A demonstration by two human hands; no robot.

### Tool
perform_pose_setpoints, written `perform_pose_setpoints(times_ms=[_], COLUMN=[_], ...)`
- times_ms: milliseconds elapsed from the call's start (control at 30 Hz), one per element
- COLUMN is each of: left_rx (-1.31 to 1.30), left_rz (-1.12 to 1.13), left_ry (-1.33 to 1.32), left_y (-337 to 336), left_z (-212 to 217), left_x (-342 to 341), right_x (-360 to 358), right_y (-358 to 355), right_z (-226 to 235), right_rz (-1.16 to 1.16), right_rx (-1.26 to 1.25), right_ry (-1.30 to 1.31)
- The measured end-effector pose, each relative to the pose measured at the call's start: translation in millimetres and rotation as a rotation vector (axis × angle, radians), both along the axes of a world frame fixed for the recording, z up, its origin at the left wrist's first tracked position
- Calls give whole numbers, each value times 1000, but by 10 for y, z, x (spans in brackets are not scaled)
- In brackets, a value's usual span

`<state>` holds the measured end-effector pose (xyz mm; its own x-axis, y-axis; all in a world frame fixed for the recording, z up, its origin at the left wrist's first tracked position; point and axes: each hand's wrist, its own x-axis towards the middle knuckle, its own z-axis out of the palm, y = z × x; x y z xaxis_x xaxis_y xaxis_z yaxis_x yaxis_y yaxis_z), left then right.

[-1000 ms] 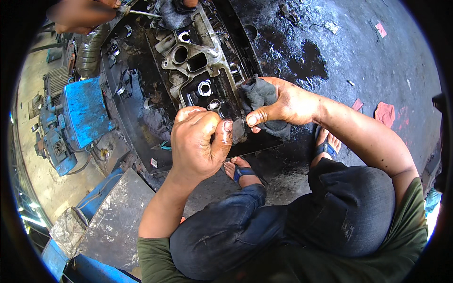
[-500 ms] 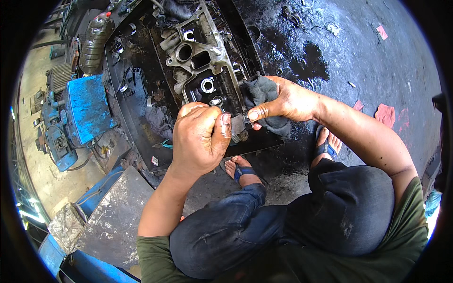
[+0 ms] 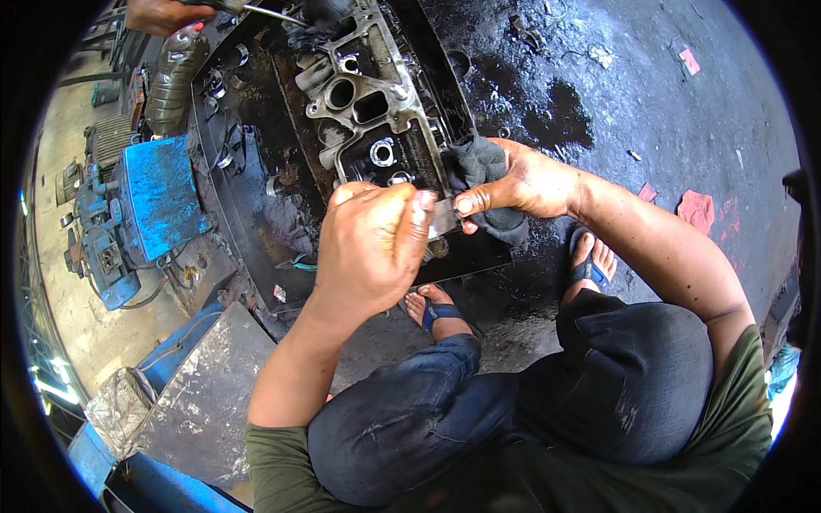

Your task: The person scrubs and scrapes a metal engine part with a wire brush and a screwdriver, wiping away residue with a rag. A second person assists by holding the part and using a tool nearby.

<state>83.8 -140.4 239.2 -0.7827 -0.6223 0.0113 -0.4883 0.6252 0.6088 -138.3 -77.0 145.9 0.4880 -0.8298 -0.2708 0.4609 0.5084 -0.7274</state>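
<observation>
A small flat grey metal piece (image 3: 444, 219) spans the gap between my two hands, over the near end of an oily engine casting (image 3: 369, 107). My left hand (image 3: 369, 248) is closed in a fist, thumb on top, around the piece's left end. On the other side, my right hand (image 3: 522, 181) is closed round a bunched dark grey rag (image 3: 477, 162), and its thumb presses at the piece's right end. Inside the casting sits a bright metal ring (image 3: 381, 153). My left fist hides part of the casting's near end.
The casting lies in a black oily tray (image 3: 256, 94) with loose curved metal parts. Another person's hand (image 3: 171, 15) holds a thin metal-shafted tool at the top left. A bottle of dark liquid (image 3: 171, 85) and a blue machine (image 3: 161, 201) stand left. Oil (image 3: 560, 111) wets the floor.
The other person's hand and tool have come in at the top left. My left fist has shifted slightly right and tilted. The casting has moved slightly to the right in view.
</observation>
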Motion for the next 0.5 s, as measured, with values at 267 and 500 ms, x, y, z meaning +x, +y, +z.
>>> perform_pose_setpoints(times_ms=[267,500], left_rx=[-42,-52], left_rz=[12,43], left_ry=[36,-22], left_y=[29,53], left_z=[-8,27], left_x=[11,-65], right_x=[-2,-5], right_y=[10,0], right_z=[11,56], right_rz=[-3,12], right_rx=[26,-7], right_ry=[17,71])
